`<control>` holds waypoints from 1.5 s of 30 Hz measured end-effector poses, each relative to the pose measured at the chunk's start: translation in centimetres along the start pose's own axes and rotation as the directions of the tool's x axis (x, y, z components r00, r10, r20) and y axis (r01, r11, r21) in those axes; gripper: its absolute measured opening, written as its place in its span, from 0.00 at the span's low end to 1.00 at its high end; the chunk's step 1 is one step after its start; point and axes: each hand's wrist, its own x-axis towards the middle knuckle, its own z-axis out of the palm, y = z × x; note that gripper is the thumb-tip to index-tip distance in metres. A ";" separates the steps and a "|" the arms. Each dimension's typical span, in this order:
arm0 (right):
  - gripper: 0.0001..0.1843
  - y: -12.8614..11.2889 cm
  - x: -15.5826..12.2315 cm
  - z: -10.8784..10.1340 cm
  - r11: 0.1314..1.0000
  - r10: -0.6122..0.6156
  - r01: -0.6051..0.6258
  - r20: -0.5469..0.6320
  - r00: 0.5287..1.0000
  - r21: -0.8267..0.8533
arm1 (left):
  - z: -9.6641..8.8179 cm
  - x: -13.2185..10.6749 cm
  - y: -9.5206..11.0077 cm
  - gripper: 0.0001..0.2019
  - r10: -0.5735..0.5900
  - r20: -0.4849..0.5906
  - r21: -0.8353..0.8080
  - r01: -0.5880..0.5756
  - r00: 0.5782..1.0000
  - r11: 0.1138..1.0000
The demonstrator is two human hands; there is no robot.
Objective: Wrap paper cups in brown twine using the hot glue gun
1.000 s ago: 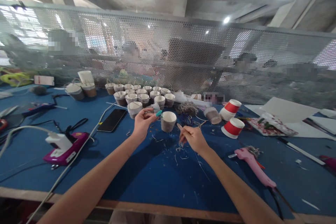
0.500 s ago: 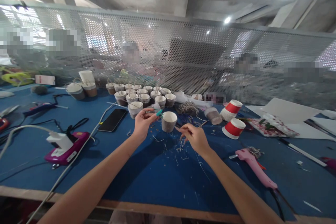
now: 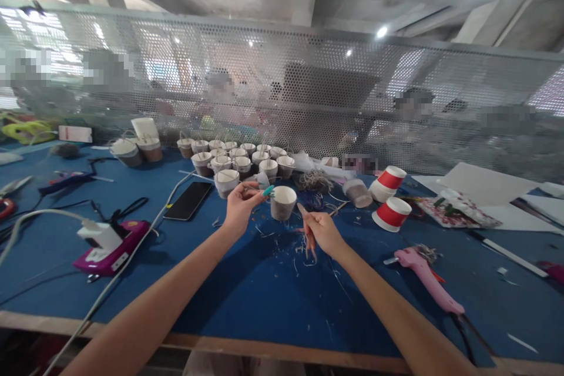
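Observation:
A small greyish cup with a pale inside is upright in front of me, apparently wrapped in rough material. My left hand is closed at its left rim, with a teal tip, perhaps a fingernail, against the cup. Whether the cup rests on the table or is lifted slightly, I cannot tell. Just right of the cup, my right hand has its fingers apart, one pointing up toward the cup's side and others hanging down. Thin fibre scraps lie beneath that hand.
Several similar cups with thin handles stand behind. A black phone and purple power strip lie left, with a white cable across the table. At right are red-and-white paper cups and a pink glue gun.
My right hand has moved slightly down and its fingers have spread, some now hanging downward. My left hand and the small cup have hardly moved.

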 end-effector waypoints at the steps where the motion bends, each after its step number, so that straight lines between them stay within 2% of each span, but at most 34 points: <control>1: 0.31 -0.1 -0.1 -0.1 0.999 -0.023 0.023 -0.008 1.000 -0.044 | 0.0 0.0 0.0 0.21 -0.004 -0.002 0.003 0.004 1.000 1.000; 3: 0.29 -0.5 -0.3 -0.3 0.961 -0.125 0.112 -0.039 0.991 -0.254 | 0.0 0.0 -0.1 0.21 -0.011 -0.006 0.009 0.011 1.000 1.000; 6: 0.22 -1.1 -0.7 -0.5 0.766 -0.309 0.211 -0.059 0.949 -0.607 | 0.0 0.0 -0.2 0.20 -0.016 -0.010 0.016 0.016 1.000 1.000; 8: 0.22 -1.3 -0.8 -0.6 0.657 -0.398 0.234 -0.067 0.915 -0.716 | -0.1 0.0 -0.3 0.20 -0.018 -0.011 0.018 0.019 1.000 1.000; 10: 0.23 -1.3 -0.8 -0.6 0.625 -0.440 0.251 -0.068 0.895 -0.739 | -0.1 -0.1 -0.4 0.20 -0.023 -0.005 0.024 0.023 1.000 0.999; 12: 0.23 -1.1 -0.8 -0.6 0.672 -0.410 0.243 -0.079 0.909 -0.699 | -0.2 -0.1 -0.4 0.21 -0.026 0.009 0.034 0.026 1.000 0.999; 17: 0.27 -0.8 -0.7 -0.5 0.890 -0.200 0.151 -0.070 0.977 -0.431 | -0.3 -0.1 -0.5 0.20 0.000 0.020 0.064 -0.001 1.000 0.998; 21: 0.28 -0.3 -0.4 -0.3 0.974 -0.101 0.087 -0.058 0.993 -0.211 | -0.1 -0.2 -0.4 0.21 -0.021 0.018 0.074 0.020 1.000 0.997; 25: 0.29 -0.1 -0.3 -0.2 0.989 -0.058 0.052 -0.041 0.997 -0.137 | 0.1 -0.2 -0.1 0.22 -0.035 0.025 0.060 0.033 0.999 0.998; 28: 0.26 -0.4 -0.6 -0.2 0.950 -0.156 0.129 -0.072 0.985 -0.284 | 0.1 -0.2 0.0 0.22 -0.049 0.024 0.047 0.048 0.999 0.998; 32: 0.16 -1.0 -1.0 -0.3 0.839 -0.285 0.192 -0.111 0.952 -0.510 | 0.1 -0.2 0.1 0.23 -0.042 0.004 0.046 0.042 0.999 0.998; 35: 0.19 -1.1 -1.0 -0.3 0.815 -0.306 0.191 -0.126 0.944 -0.548 | 0.1 -0.2 0.1 0.22 -0.053 0.001 0.058 0.052 0.999 0.997; 37: 0.23 -1.1 -0.9 -0.2 0.857 -0.283 0.184 -0.141 0.949 -0.481 | 0.1 -0.2 0.1 0.22 -0.060 0.010 0.055 0.059 0.998 0.997; 41: 0.28 -0.9 -0.6 -0.1 0.977 -0.156 0.130 -0.148 0.977 -0.171 | 0.2 -0.3 0.1 0.23 -0.069 0.045 0.019 0.068 0.997 0.997; 45: 0.32 -0.7 -0.2 0.0 0.999 -0.039 0.041 -0.103 0.994 0.021 | 0.2 -0.3 0.1 0.23 -0.064 0.061 0.006 0.063 0.996 0.998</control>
